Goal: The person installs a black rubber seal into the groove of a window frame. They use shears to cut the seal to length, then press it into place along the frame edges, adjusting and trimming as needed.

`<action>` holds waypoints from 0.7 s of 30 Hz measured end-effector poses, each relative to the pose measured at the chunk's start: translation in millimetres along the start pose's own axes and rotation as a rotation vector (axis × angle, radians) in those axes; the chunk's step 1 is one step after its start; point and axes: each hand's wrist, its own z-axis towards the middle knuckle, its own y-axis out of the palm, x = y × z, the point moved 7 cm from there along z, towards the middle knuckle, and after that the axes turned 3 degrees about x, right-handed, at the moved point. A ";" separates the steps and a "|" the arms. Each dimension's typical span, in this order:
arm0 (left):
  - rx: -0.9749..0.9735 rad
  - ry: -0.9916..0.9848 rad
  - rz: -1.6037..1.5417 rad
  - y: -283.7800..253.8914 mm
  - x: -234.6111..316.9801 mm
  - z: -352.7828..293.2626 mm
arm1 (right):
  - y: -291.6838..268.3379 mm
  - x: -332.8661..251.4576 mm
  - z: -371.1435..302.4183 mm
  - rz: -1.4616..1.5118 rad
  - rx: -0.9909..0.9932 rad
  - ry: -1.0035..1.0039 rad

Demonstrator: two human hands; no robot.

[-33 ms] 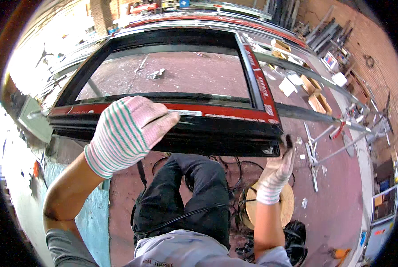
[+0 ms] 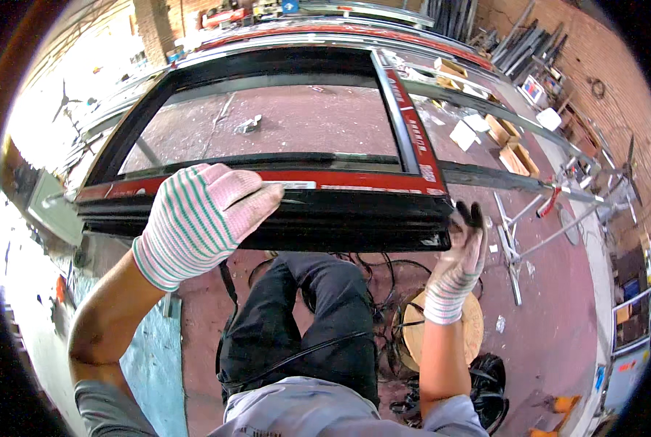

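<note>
A black window frame (image 2: 267, 173) with red protective film on its near and right bars lies before me. My left hand (image 2: 198, 222), in a white glove with green stripes, is closed over the near bar, left of its middle. The thumb side points right along the red film. At the near right corner is my right hand (image 2: 460, 255), raised beside the frame's end with fingers apart and pointing up. Its glove has dark, dirty fingertips. Whether its thumb touches the corner I cannot tell.
Grey metal rails (image 2: 485, 175) run behind and right of the frame. Open cardboard boxes (image 2: 518, 159) stand at the right. Below my right hand is a round wooden stool (image 2: 442, 331), with black cables (image 2: 383, 291) on the reddish floor. A metal stand (image 2: 513, 255) is to the right.
The frame sits slightly farther left in view, and the surroundings have shifted a little. My right hand's fingers are spread more and stand farther off the corner. My left hand keeps its hold.
</note>
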 end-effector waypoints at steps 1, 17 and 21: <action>0.011 0.025 0.019 -1.2 2.5 4.9 | 9.7 -8.0 5.2 0.087 -0.047 -0.007; -0.232 0.200 -0.039 13.0 10.8 37.2 | 43.5 -53.9 10.9 -0.371 -0.302 -0.344; -0.219 0.229 -0.041 15.6 10.6 37.9 | 44.6 -55.8 9.7 -0.370 -0.301 -0.371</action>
